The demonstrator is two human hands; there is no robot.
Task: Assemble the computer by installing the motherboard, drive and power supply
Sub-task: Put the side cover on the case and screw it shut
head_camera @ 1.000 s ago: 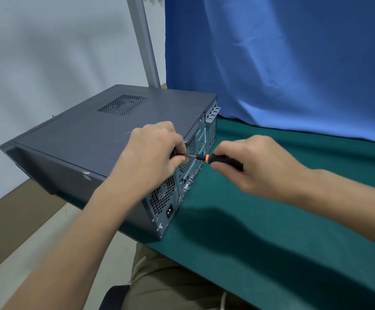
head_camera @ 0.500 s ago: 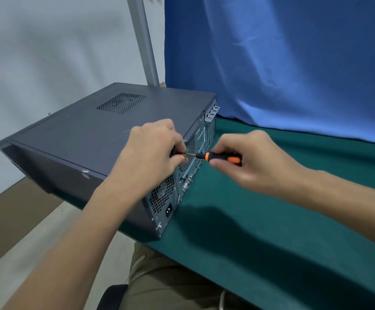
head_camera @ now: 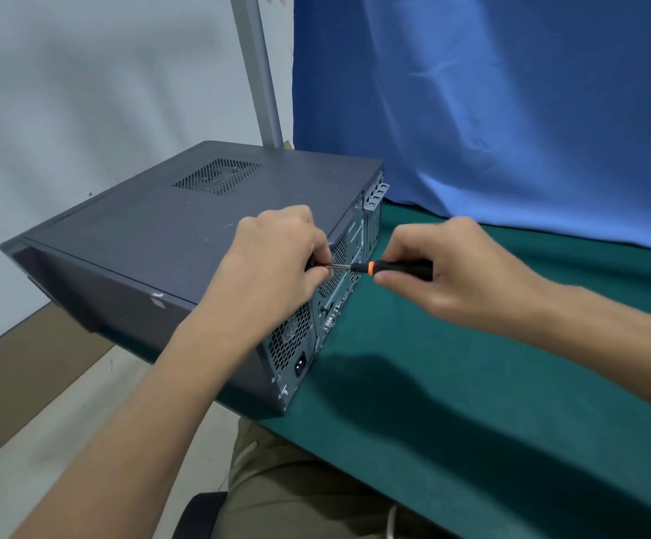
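Observation:
A dark grey computer case lies on its side at the left of the green table, closed, with its rear panel facing right. A vent grid sits in its top panel. My right hand grips the black and orange handle of a screwdriver, which lies level and points left at the rear panel's upper edge. My left hand rests on the case's rear edge and pinches the screwdriver's metal shaft near the tip. The tip and whatever it touches are hidden by my fingers.
The green table stretches right and forward of the case. A blue cloth hangs behind it. A grey metal post rises behind the case. The case's left part overhangs the table edge above the floor. My lap is below the front edge.
My right hand has turned a little on the handle, showing more of the black grip and the orange collar. The left hand and the case have stayed put.

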